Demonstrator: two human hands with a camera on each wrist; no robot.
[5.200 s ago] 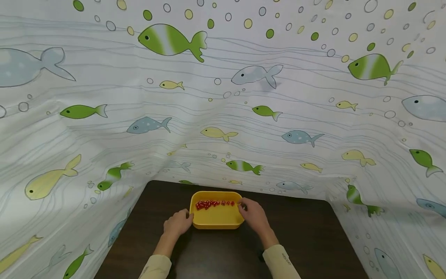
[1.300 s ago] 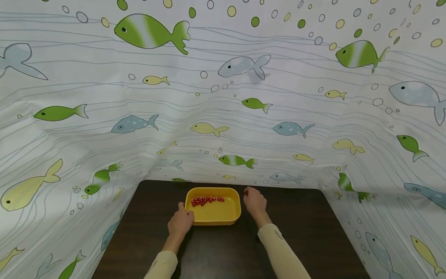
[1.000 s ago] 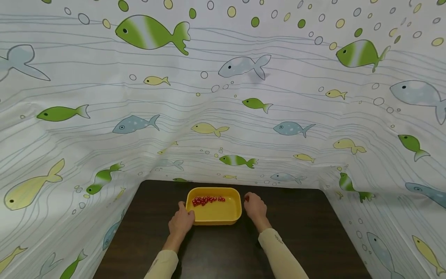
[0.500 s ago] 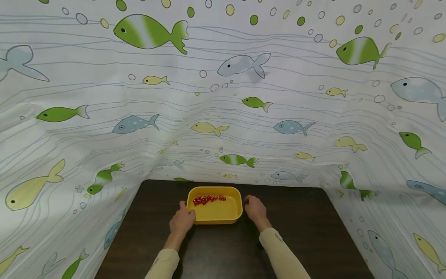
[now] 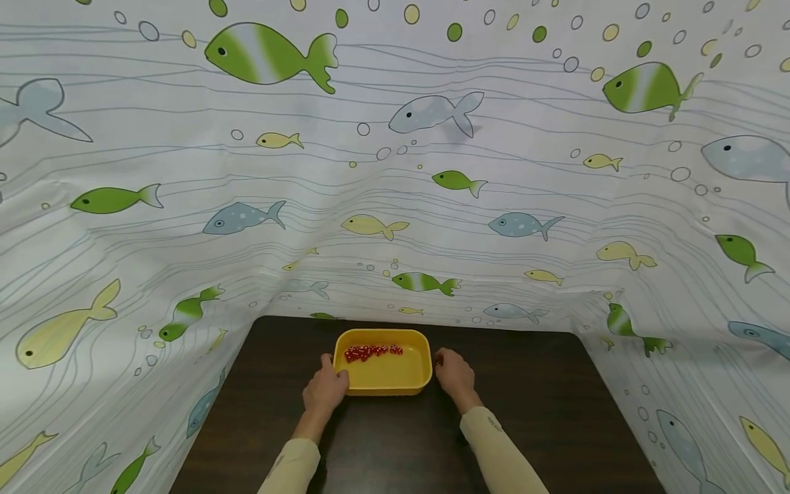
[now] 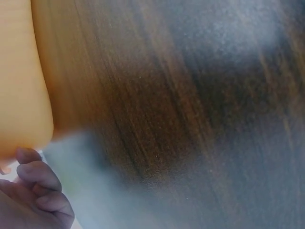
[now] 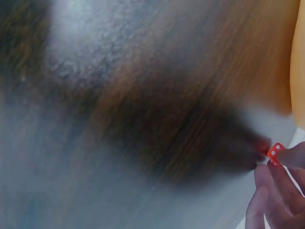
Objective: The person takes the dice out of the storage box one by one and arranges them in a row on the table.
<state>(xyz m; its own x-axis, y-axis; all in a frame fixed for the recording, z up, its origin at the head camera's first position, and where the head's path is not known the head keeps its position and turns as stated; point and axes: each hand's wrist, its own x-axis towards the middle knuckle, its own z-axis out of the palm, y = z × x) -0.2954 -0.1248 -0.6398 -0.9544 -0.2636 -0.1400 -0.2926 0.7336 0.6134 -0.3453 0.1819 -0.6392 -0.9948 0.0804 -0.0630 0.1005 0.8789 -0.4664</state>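
A yellow tray point(image 5: 390, 379) sits on the dark table, with several red dice point(image 5: 365, 353) in a rough row along the back of its floor. My left hand point(image 5: 325, 390) grips the tray's left side, thumb at the front left corner of the rim. In the left wrist view its fingers point(image 6: 40, 175) curl against the tray's orange-looking wall point(image 6: 21, 81). Just right of the tray, my right hand point(image 5: 455, 379) pinches a red die with white dots point(image 7: 275, 153) between thumb and finger, low over the table, where a blurred red reflection shows beside it.
The dark wood-grain table point(image 5: 543, 412) extends to both sides and in front of the tray. A white sheet printed with fish point(image 5: 426, 226) surrounds it at the back and sides, close behind the tray.
Earlier my right hand was at the tray's right rim and the dice row reached further right. It has since moved outside the tray with a die, then lowered slightly. My left hand keeps the tray's side.
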